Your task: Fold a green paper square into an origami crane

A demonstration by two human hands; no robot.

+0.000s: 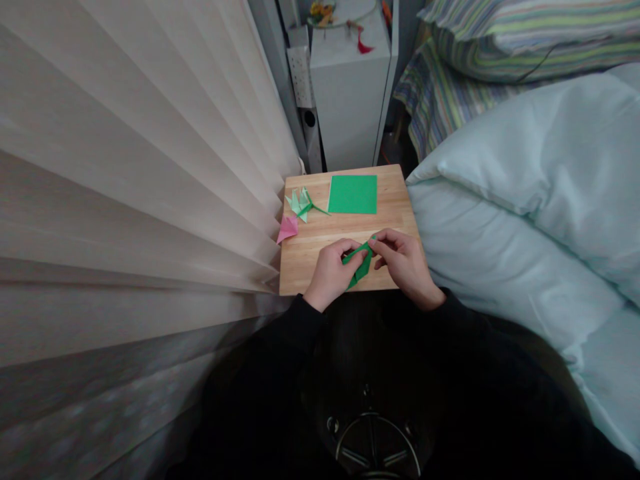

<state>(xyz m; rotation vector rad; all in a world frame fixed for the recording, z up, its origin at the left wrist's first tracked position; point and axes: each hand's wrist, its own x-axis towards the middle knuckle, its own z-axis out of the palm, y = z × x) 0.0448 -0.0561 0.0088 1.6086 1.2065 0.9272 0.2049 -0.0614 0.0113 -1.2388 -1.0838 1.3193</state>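
Note:
A folded piece of green paper (pixel 361 264) is pinched between both hands over the near edge of a small wooden board (pixel 320 250). My left hand (pixel 331 273) grips its left end with fingers curled. My right hand (pixel 405 263) pinches its upper right end with thumb and fingertips. A flat green paper square (pixel 353 194) lies at the board's far side. A pale green folded figure (pixel 301 203) and a pink folded figure (pixel 288 228) sit at the board's left edge.
A pleated beige curtain (pixel 135 180) fills the left. A pale blue duvet (pixel 530 200) lies on the right, striped bedding (pixel 505 47) behind it. A grey cabinet (pixel 350 93) and a white power strip (pixel 301 77) stand beyond the board.

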